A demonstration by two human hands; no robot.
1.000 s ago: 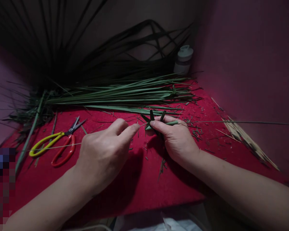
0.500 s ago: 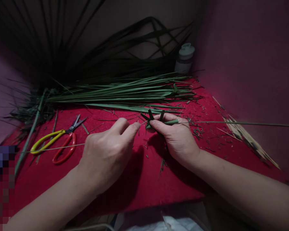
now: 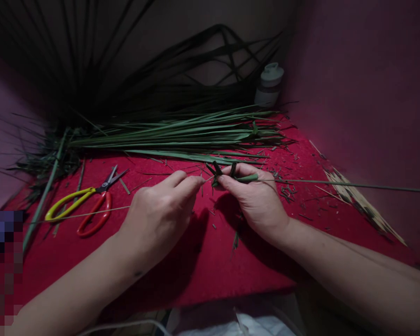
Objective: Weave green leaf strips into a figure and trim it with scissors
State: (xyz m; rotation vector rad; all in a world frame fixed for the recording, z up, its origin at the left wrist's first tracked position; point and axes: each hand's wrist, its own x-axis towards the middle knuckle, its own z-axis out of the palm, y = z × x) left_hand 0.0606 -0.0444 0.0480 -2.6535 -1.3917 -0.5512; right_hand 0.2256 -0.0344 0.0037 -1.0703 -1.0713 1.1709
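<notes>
My right hand (image 3: 257,198) is closed on a small folded piece of green leaf strips (image 3: 227,173), pinched between thumb and fingers just above the red cloth (image 3: 203,261). A long thin leaf rib (image 3: 336,184) runs from that piece out to the right. My left hand (image 3: 161,212) is closed in a pinch at its fingertips, on a thin pale strand (image 3: 80,215) that trails off to the left past the scissors. The two hands' fingertips are a few centimetres apart.
Scissors with one yellow and one red handle (image 3: 86,205) lie left of my left hand. A pile of long green leaves (image 3: 182,135) lies across the back. A white lidded jar (image 3: 269,86) stands at the back right. Pale stripped ribs (image 3: 360,205) lie at right. Leaf scraps litter the cloth.
Both hands have shifted slightly up and away from me, still pinching the folded piece and the strand. The left fingers have stretched a little toward the right hand.
</notes>
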